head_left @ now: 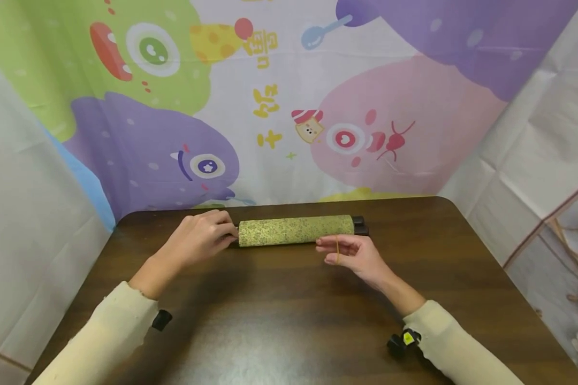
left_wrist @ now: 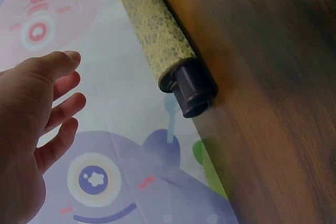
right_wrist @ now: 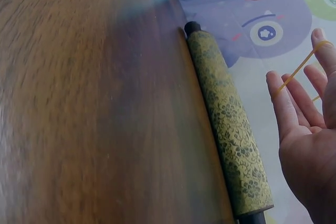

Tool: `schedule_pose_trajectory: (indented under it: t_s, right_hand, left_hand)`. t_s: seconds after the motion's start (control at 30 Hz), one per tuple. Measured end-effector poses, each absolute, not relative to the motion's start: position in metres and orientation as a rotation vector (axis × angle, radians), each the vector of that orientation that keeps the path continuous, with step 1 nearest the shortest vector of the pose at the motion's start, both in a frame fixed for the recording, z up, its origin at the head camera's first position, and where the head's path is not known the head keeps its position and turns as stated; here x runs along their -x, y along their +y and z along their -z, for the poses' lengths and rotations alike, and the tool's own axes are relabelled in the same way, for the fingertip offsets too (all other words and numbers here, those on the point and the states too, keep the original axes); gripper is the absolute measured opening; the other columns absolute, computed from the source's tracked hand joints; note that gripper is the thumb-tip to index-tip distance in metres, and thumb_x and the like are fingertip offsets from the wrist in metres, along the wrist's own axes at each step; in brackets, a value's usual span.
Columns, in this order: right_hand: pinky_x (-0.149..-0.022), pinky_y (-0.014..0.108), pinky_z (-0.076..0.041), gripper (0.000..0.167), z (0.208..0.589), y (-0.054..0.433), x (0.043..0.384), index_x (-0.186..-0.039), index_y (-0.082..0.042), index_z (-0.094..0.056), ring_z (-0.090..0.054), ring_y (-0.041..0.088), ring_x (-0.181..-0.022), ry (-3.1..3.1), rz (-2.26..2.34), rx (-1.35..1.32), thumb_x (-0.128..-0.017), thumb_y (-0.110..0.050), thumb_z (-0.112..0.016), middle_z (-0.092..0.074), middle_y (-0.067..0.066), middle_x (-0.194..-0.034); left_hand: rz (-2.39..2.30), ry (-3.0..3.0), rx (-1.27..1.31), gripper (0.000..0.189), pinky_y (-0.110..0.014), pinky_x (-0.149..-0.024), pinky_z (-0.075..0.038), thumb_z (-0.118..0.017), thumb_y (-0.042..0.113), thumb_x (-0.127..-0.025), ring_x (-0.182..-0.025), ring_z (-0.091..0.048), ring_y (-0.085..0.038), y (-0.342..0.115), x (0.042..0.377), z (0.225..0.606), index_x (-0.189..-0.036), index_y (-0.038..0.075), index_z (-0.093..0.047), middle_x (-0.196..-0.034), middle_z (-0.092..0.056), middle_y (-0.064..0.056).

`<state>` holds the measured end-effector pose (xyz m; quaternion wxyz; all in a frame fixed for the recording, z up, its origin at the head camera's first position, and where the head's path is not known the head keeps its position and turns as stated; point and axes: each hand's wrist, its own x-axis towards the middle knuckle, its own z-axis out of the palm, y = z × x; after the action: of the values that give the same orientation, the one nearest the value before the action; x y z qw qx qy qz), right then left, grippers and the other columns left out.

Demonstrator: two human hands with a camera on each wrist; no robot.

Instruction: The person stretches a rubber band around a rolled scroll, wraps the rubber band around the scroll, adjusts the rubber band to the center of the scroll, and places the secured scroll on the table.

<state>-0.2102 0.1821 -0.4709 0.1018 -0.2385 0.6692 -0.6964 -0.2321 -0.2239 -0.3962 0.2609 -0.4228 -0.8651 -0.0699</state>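
A rolled scroll [head_left: 296,231] in green-gold floral brocade lies crosswise at the far side of the table, with dark rod ends [head_left: 361,230] at both sides. My left hand [head_left: 204,232] overlaps its left end in the head view; the left wrist view shows that hand [left_wrist: 31,114] apart from the black knobs [left_wrist: 193,87], fingers loosely bent and holding nothing. Near the scroll's right half is my right hand [head_left: 354,254]. A thin yellow-orange rubber band [right_wrist: 298,69] loops round its thumb and fingers, stretched between them by the spread, fairly straight digits.
The dark wood-grain table [head_left: 270,310] ends at a cloth backdrop [head_left: 279,176] with cartoon monsters, just behind the scroll. White sheets [head_left: 33,203] hang at the sides. Black wrist gear [head_left: 404,342] shows by the right sleeve.
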Motion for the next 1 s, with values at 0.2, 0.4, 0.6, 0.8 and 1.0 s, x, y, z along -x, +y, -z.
schedule_pose_trajectory:
  t_s: [0.2, 0.4, 0.6, 0.8, 1.0]
  right_hand:
    - [-0.099, 0.032, -0.068, 0.048, 0.471, 0.186, 0.211, -0.145, 0.021, -0.061, -0.081, 0.007, -0.124, 1.971, 2.071, 0.712, -0.102, 0.004, -0.075, -0.083, -0.014, -0.131]
    - [-0.1, 0.032, -0.068, 0.048, 0.47, 0.183, 0.212, -0.145, 0.02, -0.061, -0.081, 0.008, -0.124, 1.983, 2.056, 0.737, -0.102, 0.003, -0.076, -0.082, -0.014, -0.132]
    - [-0.099, 0.032, -0.068, 0.044, 0.468, 0.185, 0.212, -0.14, 0.021, -0.063, -0.081, 0.01, -0.123, 2.006, 2.066, 0.761, -0.101, 0.005, -0.076, -0.083, -0.013, -0.131]
    - [-0.098, 0.031, -0.068, 0.045, 0.469, 0.189, 0.211, -0.14, 0.021, -0.06, -0.081, 0.008, -0.124, 1.977, 2.092, 0.804, -0.101, 0.003, -0.077, -0.081, -0.012, -0.133]
    - [-0.098, 0.031, -0.068, 0.045, 0.471, 0.191, 0.21, -0.141, 0.017, -0.06, -0.08, 0.008, -0.126, 1.975, 2.086, 0.822, -0.101, 0.004, -0.076, -0.079, -0.013, -0.137]
  left_hand:
    - [0.201, -2.344, 1.136, 0.015, -0.034, -0.058, -0.057, -0.095, 0.012, -0.087, -0.078, -0.072, -0.017, -0.225, 0.236, 0.398, -0.094, 0.018, -0.083, -0.092, -0.074, 0.003]
    - [0.206, -2.413, 1.105, 0.021, -0.032, -0.056, -0.053, -0.093, 0.013, -0.09, -0.075, -0.07, -0.018, -0.22, 0.239, 0.4, -0.11, 0.016, -0.084, -0.097, -0.076, -0.001]
    - [0.223, -2.464, 1.09, 0.027, -0.032, -0.055, -0.049, -0.092, 0.018, -0.092, -0.073, -0.069, -0.017, -0.212, 0.244, 0.398, -0.116, 0.017, -0.083, -0.102, -0.077, -0.002]
    - [0.225, -2.498, 1.077, 0.029, -0.032, -0.054, -0.047, -0.091, 0.023, -0.093, -0.072, -0.067, -0.018, -0.204, 0.249, 0.398, -0.119, 0.017, -0.082, -0.106, -0.078, -0.003]
    - [0.18, -2.528, 1.05, 0.033, -0.03, -0.052, -0.043, -0.09, 0.03, -0.092, -0.073, -0.061, -0.016, -0.199, 0.251, 0.4, -0.122, 0.018, -0.082, -0.106, -0.075, -0.004]
